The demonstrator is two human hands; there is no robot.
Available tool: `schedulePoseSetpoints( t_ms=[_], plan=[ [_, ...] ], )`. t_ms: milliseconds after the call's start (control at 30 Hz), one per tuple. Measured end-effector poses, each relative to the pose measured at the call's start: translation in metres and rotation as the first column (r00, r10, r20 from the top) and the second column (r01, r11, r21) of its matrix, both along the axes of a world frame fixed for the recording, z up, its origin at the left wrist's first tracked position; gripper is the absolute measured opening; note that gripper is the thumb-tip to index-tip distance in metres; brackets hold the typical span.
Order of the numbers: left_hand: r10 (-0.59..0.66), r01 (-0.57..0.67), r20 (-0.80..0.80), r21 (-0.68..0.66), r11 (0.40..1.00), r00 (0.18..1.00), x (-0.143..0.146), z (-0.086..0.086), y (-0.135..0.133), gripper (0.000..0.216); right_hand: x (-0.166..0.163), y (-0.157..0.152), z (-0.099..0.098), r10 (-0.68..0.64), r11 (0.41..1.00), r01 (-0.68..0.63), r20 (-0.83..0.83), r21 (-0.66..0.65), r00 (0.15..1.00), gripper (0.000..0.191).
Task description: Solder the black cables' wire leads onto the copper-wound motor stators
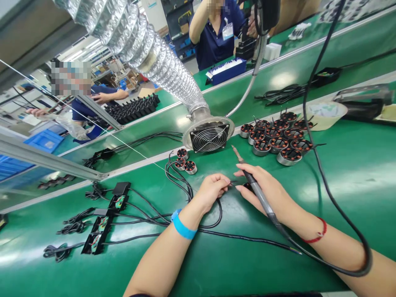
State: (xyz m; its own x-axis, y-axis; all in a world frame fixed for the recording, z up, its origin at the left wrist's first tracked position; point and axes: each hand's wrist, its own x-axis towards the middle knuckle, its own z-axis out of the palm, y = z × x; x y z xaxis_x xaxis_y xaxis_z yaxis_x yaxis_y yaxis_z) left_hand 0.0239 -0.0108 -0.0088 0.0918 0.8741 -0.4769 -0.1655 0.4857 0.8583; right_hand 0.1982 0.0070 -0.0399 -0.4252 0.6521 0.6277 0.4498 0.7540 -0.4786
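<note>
My right hand (262,187) grips a soldering iron (247,173) like a pen, its tip pointing up and away toward the fan. Its black cable loops off to the right around my forearm. My left hand (213,189), with a blue wristband, pinches thin black wires (185,187) close to the iron's grip. A small dark part lies under my right palm, mostly hidden. Three small copper-wound motor stators (185,161) lie just beyond my left hand.
A fume fan (209,138) on a silver flexible duct stands ahead on the green bench (340,181). Several wound stators (276,138) cluster at the right. Black circuit modules with cables (103,222) lie at the left. Two people work at benches beyond.
</note>
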Motion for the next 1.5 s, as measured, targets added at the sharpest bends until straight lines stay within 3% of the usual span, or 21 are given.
schedulePoseSetpoints(
  t_ms=[100, 267, 400, 467, 600, 667, 767, 967, 1133, 1167, 1233, 1300, 1333, 1433, 1500],
  plan=[
    [-0.018, 0.018, 0.000, 0.020, 1.000, 1.000, -0.002, -0.002, 0.000, 0.021, 0.002, 0.001, 0.000, 0.009, 1.000, -0.009, 0.073, 0.008, 0.997, 0.036],
    [-0.150, 0.157, -0.083, 0.087, 0.984, 0.985, 0.000, -0.006, -0.001, 0.026, 0.001, -0.001, -0.001, -0.065, 0.990, 0.065, 0.005, -0.122, 0.998, 0.032],
    [-0.157, 0.206, -0.284, 0.154, 0.966, 0.946, 0.005, -0.003, -0.004, 0.017, 0.000, 0.000, -0.001, -0.066, 0.997, 0.066, 0.013, -0.037, 0.998, 0.031],
    [-0.121, 0.238, -0.452, 0.211, 0.948, 0.884, 0.002, 0.003, -0.004, 0.017, 0.001, 0.001, 0.000, -0.048, 0.999, 0.047, 0.019, 0.020, 0.999, 0.030],
    [-0.002, 0.322, -0.750, 0.282, 0.904, 0.661, -0.023, 0.023, 0.002, 0.017, 0.005, 0.005, 0.005, -0.041, 0.996, 0.042, -0.014, 0.076, 0.999, 0.028],
    [0.121, 0.268, -0.832, 0.307, 0.913, 0.541, -0.044, 0.030, 0.008, 0.017, 0.008, 0.007, 0.007, -0.035, 0.995, 0.038, -0.035, 0.097, 0.999, 0.024],
    [0.319, 0.091, -0.866, 0.379, 0.921, 0.385, -0.079, 0.032, 0.017, 0.019, 0.009, 0.008, 0.009, -0.010, 0.993, 0.014, -0.036, 0.120, 0.999, 0.022],
    [0.459, -0.088, -0.835, 0.455, 0.886, 0.305, -0.126, 0.026, 0.024, 0.025, 0.007, 0.005, 0.012, 0.012, 0.988, -0.007, -0.033, 0.153, 0.999, 0.021],
    [0.627, -0.166, -0.750, 0.605, 0.779, 0.212, -0.130, 0.035, 0.020, 0.018, 0.008, 0.002, 0.013, 0.024, 0.989, -0.017, -0.047, 0.144, 0.999, 0.021],
    [0.661, -0.178, -0.711, 0.637, 0.750, 0.241, -0.124, 0.035, 0.020, 0.016, 0.008, 0.002, 0.011, 0.026, 0.993, -0.020, -0.054, 0.113, 0.998, 0.022],
    [0.675, -0.239, -0.593, 0.647, 0.724, 0.440, -0.103, 0.031, 0.018, 0.017, 0.008, 0.001, 0.007, 0.050, 0.999, -0.051, -0.092, -0.007, 0.994, 0.024],
    [0.564, -0.312, -0.392, 0.543, 0.779, 0.726, -0.069, 0.021, 0.013, 0.028, 0.006, -0.002, 0.002, 0.089, 0.979, -0.117, -0.160, -0.169, 0.983, 0.028],
    [0.488, -0.314, -0.301, 0.478, 0.821, 0.819, -0.051, 0.013, 0.008, 0.036, 0.004, -0.004, 0.000, 0.114, 0.950, -0.166, -0.202, -0.264, 0.973, 0.029],
    [0.351, -0.290, -0.100, 0.380, 0.878, 0.931, -0.003, -0.011, -0.010, 0.049, -0.004, -0.006, -0.003, 0.104, 0.948, -0.157, -0.195, -0.278, 0.975, 0.027],
    [0.265, -0.220, -0.082, 0.360, 0.907, 0.961, 0.013, -0.024, -0.021, 0.045, -0.007, -0.005, -0.004, 0.094, 0.953, -0.139, -0.174, -0.268, 0.980, 0.030]
  ],
)
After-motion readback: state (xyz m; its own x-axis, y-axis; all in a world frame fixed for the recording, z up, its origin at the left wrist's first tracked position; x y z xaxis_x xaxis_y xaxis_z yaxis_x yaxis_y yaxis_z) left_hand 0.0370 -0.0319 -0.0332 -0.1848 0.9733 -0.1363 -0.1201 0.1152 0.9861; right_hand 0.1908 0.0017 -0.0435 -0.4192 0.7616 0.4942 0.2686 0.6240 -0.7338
